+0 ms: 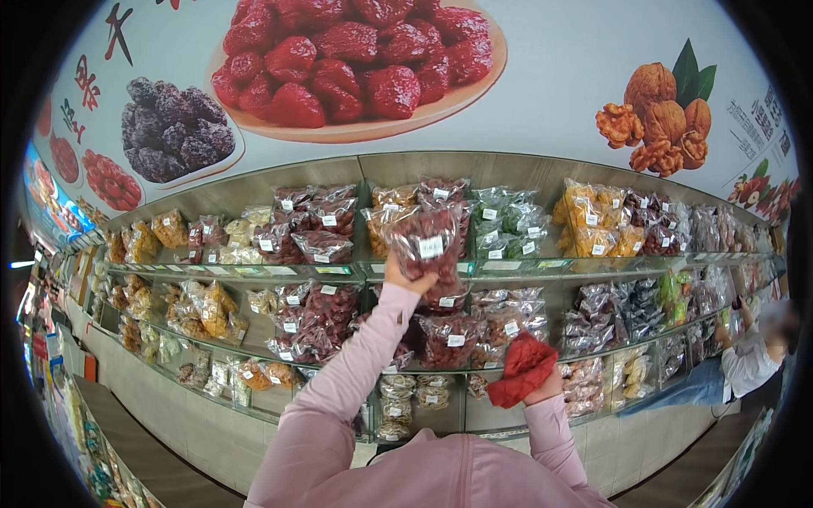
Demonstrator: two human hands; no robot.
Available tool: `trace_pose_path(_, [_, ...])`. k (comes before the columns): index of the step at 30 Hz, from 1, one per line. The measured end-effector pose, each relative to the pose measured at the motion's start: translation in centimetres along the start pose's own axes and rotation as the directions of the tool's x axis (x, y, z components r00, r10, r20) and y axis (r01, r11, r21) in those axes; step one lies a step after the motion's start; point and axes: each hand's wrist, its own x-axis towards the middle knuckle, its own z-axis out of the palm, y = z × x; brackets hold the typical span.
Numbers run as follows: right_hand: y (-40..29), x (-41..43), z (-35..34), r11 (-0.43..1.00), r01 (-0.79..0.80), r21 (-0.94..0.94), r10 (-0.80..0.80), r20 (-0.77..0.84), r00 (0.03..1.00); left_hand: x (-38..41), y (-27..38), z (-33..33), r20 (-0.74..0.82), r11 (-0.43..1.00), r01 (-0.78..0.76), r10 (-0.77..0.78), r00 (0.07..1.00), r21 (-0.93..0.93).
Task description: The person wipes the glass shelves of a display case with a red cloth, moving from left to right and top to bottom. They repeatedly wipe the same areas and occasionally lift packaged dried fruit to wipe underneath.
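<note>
My left hand (406, 276) grips a clear plastic bag of dark red dried fruit (427, 232) with a white label, raised in front of the upper glass shelf. Behind and below it lie more bags of dark red fruit (452, 343). A crumpled red cloth (524, 369) is bunched in my right hand (546, 384), which is lower and to the right, before the edge of the middle shelf. The cloth hides most of the fingers.
Tiered glass shelves (533, 274) hold bagged dried goods, among them green packs (511, 219) and yellow packs (591, 219). Bundled goods (397, 409) sit on the bottom tier. A person (752, 362) is at the shelves on the far right. A printed fruit banner (419, 136) spans the wall above.
</note>
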Motion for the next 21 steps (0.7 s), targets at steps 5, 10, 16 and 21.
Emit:
trace_pose_path(5, [-1.3, 1.1, -0.1, 0.998, -0.061, -0.032, 0.058, -0.096, 0.994, 9.6, -3.9, 1.4, -0.067, 0.955, -0.244, 0.258, 0.964, 0.171])
trace_pose_path(10, [-3.3, 2.6, -2.1, 0.997, -0.047, -0.064, 0.042, -0.073, 0.996, 10.9, -7.1, 3.6, 0.241, 0.937, 0.309, -0.341, 0.909, 0.162])
trace_pose_path(16, [-3.9, 4.0, -3.2, 0.997, -0.058, -0.047, 0.056, -0.041, 0.998, 11.6, -9.3, 0.7, 0.105, 0.952, 0.053, -0.088, 0.991, 0.300])
trace_pose_path(21, [-3.1, 4.6, -4.1, 0.994, -0.111, 0.015, 0.111, 0.025, 0.994, 13.2, -9.6, -4.8, -0.569, 0.634, 0.374, 0.129, 0.812, 0.677])
